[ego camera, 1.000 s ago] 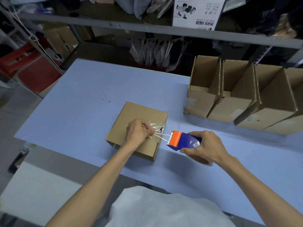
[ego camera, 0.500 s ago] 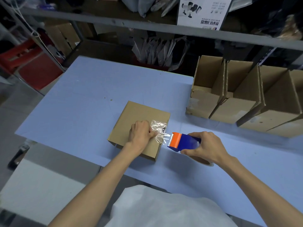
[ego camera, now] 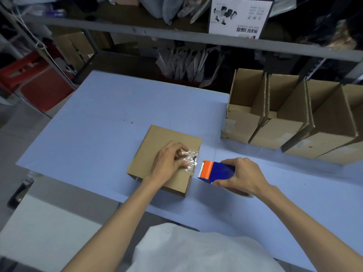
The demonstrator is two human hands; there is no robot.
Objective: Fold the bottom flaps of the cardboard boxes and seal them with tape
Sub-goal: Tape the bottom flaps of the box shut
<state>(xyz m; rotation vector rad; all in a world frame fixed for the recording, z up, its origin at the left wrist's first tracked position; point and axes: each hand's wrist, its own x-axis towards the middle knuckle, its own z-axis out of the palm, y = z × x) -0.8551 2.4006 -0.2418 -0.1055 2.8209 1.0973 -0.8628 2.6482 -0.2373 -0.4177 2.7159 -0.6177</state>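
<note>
A brown cardboard box (ego camera: 157, 142) lies flaps-up on the blue table (ego camera: 98, 124), near its front edge. My left hand (ego camera: 169, 160) rests on the box top, fingers pressing a crumpled piece of clear tape (ego camera: 190, 158) at the box's right edge. My right hand (ego camera: 241, 175) grips a blue tape dispenser (ego camera: 220, 171) with an orange cutter head, just right of the box and a little above the table. The dispenser's toothed edge sits close to the tape's end.
Several open cardboard boxes (ego camera: 275, 114) stand in a row at the table's right back. A metal shelf rack (ego camera: 176, 38) with bags and a white product carton (ego camera: 239, 16) runs behind the table. A red crate (ego camera: 35, 79) stands at the left.
The strands of tape stretched between box and dispenser are gone; the tape now lies bunched on the box under my left fingers. The dispenser stayed just right of the box.
</note>
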